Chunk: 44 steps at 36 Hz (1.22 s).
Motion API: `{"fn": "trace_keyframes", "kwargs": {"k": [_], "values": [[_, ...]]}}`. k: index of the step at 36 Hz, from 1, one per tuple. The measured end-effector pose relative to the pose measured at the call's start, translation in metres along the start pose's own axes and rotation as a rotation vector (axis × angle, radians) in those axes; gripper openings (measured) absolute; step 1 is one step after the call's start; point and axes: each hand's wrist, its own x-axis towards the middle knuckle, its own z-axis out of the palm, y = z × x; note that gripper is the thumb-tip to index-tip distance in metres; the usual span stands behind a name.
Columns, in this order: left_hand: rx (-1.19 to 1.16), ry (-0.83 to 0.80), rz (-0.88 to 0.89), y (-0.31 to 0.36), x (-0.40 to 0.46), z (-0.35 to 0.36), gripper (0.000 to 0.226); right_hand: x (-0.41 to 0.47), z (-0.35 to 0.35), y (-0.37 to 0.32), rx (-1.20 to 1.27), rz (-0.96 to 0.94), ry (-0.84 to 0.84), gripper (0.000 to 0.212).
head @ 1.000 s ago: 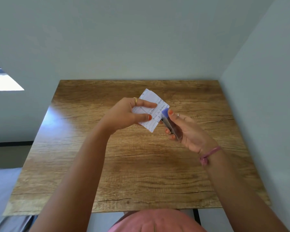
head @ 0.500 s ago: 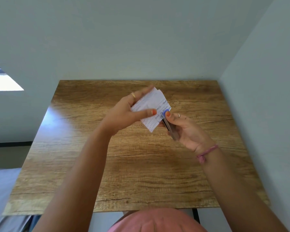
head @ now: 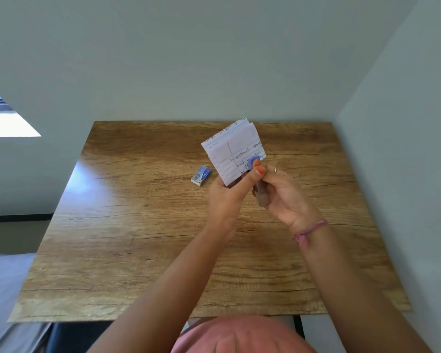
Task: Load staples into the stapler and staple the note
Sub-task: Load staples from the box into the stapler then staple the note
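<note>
Both your hands are raised over the far middle of the tabletop point(head: 163, 250), close together and touching at the thumbs. Your left hand point(head: 228, 197) grips the note point(head: 233, 149) from below, thumb up across its lower right corner and the other fingers hidden behind the paper. The note is a folded, lined sheet with handwriting on it; it stands nearly upright, its top edge tilted toward the far wall. Your right hand point(head: 283, 194) is curled round the stapler point(head: 259, 186), thumb pressing on the blue head, which sits over the note's lower right corner. The stapler's grey body runs down from there into your palm. Whether the paper is actually between the stapler's jaws you cannot tell from this angle, since both thumbs cover that spot.

A ring point(head: 275, 169) shows on a right finger, and a pink band point(head: 307, 231) wraps the right wrist.

Left of your hands, a small blue and white box point(head: 201, 175) lies flat on the tabletop, apart from the note and from both hands. The tabletop is wood-grained and sits in a corner between two pale walls.
</note>
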Motion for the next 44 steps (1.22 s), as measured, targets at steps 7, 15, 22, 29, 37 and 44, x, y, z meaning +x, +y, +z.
{"fn": "trace_keyframes", "kwargs": {"k": [7, 15, 22, 29, 37, 44], "values": [[-0.024, 0.057, 0.074, -0.001, -0.003, 0.008, 0.026, 0.001, 0.003, 0.002, 0.008, -0.018, 0.026, 0.009], [-0.003, -0.102, -0.083, 0.009, 0.000, -0.002, 0.036, -0.002, -0.004, 0.001, 0.097, -0.020, -0.018, 0.024], [-0.063, -0.073, -0.207, 0.027, 0.009, -0.019, 0.019, -0.010, -0.011, -0.004, 0.118, -0.003, 0.012, 0.029], [0.094, -0.038, -0.119, 0.031, 0.009, -0.020, 0.015, -0.015, -0.016, -0.010, 0.061, 0.037, 0.001, 0.043], [0.086, -0.012, -0.076, 0.028, 0.007, -0.009, 0.015, -0.021, -0.008, -0.005, 0.029, 0.024, -0.066, 0.044], [0.094, 0.008, -0.058, 0.028, 0.007, -0.006, 0.019, -0.020, -0.007, -0.003, 0.041, 0.034, -0.084, 0.043]]}}
